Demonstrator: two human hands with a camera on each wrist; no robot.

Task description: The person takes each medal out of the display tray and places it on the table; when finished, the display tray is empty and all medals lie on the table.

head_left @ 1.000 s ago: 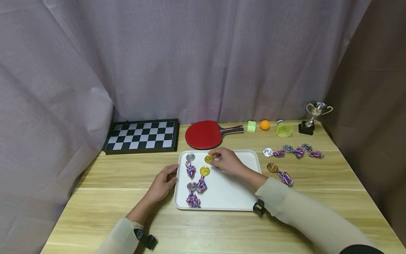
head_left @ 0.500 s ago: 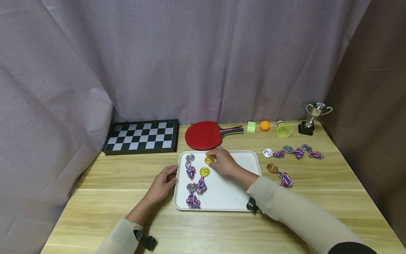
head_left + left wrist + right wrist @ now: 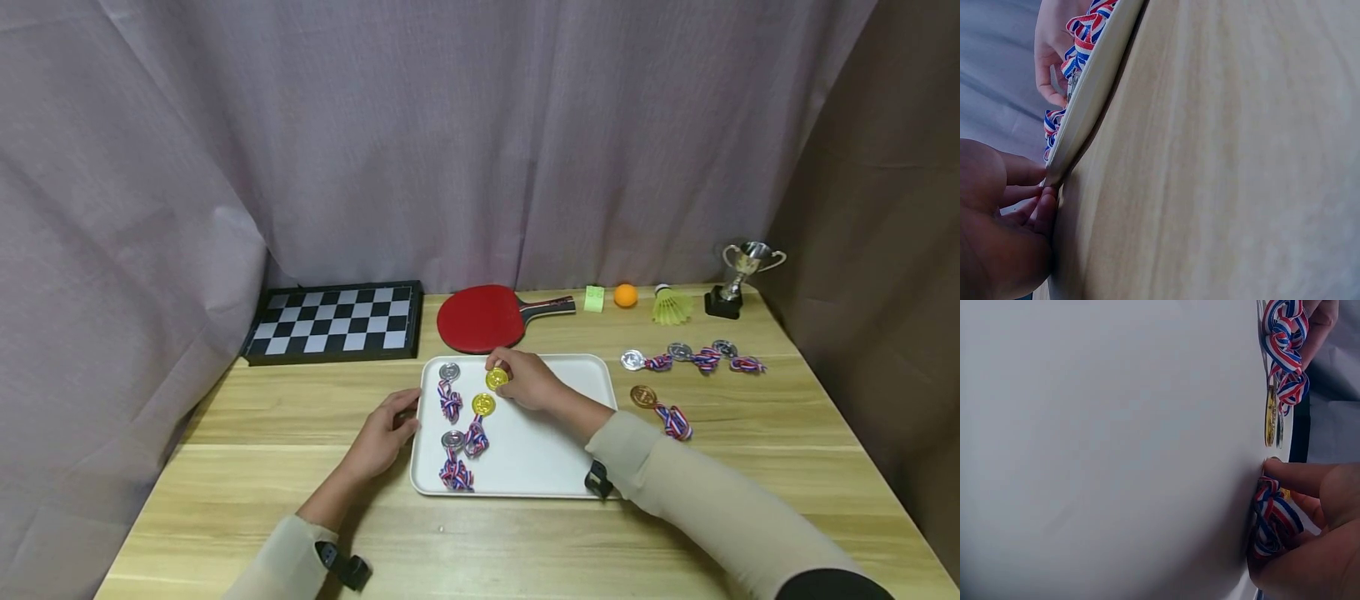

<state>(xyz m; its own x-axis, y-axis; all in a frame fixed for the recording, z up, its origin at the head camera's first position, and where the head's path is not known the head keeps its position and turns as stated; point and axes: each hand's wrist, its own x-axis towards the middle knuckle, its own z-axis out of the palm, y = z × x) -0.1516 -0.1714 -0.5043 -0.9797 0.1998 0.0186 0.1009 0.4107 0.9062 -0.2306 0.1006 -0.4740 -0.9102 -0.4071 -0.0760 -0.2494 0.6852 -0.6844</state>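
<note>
A white tray (image 3: 555, 467) lies on the wooden table. My right hand (image 3: 510, 368) is over its far part and pinches a gold medal (image 3: 497, 378). That medal's striped ribbon (image 3: 1272, 519) is bunched under the curled fingers in the right wrist view. My left hand (image 3: 386, 429) sits at the tray's left edge, thumb and fingertips (image 3: 1044, 200) pinching the rim (image 3: 1094, 94). On the tray's left side lie a silver medal (image 3: 449, 372), another gold medal (image 3: 483, 405) and a second silver medal (image 3: 453, 439), each with a knotted ribbon.
Right of the tray lie three silver medals (image 3: 690, 357) and a bronze medal (image 3: 643, 396). Along the back stand a chessboard (image 3: 337, 321), a red paddle (image 3: 483, 318), a green block (image 3: 595, 298), an orange ball (image 3: 626, 295), a shuttlecock (image 3: 670, 307) and a small trophy (image 3: 738, 275). Curtains close off the back.
My right hand has drawn slightly left and nearer with the gold medal in its fingers. The left hand has stayed at the tray's edge.
</note>
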